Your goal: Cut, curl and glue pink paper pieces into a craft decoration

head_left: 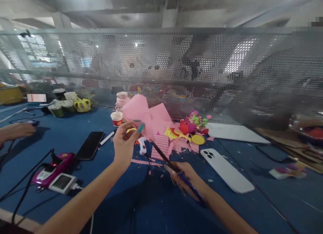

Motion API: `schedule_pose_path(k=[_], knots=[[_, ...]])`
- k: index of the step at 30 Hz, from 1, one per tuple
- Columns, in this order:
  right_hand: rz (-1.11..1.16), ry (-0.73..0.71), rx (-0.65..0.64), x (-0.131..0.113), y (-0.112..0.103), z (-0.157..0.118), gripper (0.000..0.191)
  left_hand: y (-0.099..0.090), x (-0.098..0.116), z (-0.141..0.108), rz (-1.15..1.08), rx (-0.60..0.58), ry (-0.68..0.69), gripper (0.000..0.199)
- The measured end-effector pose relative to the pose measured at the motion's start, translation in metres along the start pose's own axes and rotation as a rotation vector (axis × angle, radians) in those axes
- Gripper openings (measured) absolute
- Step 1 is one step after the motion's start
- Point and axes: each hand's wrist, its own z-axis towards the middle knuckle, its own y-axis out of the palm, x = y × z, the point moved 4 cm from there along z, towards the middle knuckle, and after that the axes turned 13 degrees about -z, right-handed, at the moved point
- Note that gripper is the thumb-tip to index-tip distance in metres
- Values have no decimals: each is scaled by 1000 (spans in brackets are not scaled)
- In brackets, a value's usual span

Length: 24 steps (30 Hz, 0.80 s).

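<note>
My left hand (124, 141) is raised over the table, thumb and fingers pinched together at a small teal leaf-shaped piece (141, 127). It looks like paper, though its edges are partly hidden by the fingers. In my right hand (188, 175) is a long dark tool with a blue handle, which looks like scissors (165, 156); its tip points up and left toward my left hand. Beyond the hands stand pink paper sheets (137, 111). A striped pink paper piece (160, 146) and a white device (142, 146) lie near the tool's tip.
Paper scraps (185, 145) and colourful cutouts (194, 121) are heaped ahead. A white phone (227, 170) lies right; a black phone (90, 145), purple power strip (52, 170) and cables lie left. Another person's hand (19, 131) is far left. A perforated metal screen (161, 66) runs behind.
</note>
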Motion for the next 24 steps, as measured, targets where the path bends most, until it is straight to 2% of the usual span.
schedule_pose_path(k=[8, 16, 24], knots=[[-2, 89, 27, -4, -2, 0, 45, 0, -2, 0, 16, -22, -15, 28], [-27, -16, 10, 3, -2, -1, 35, 1, -2, -1, 27, -34, -31, 27], [-80, -20, 10, 6, -2, -1, 36, 4, -1, -3, 31, -27, -58, 28]])
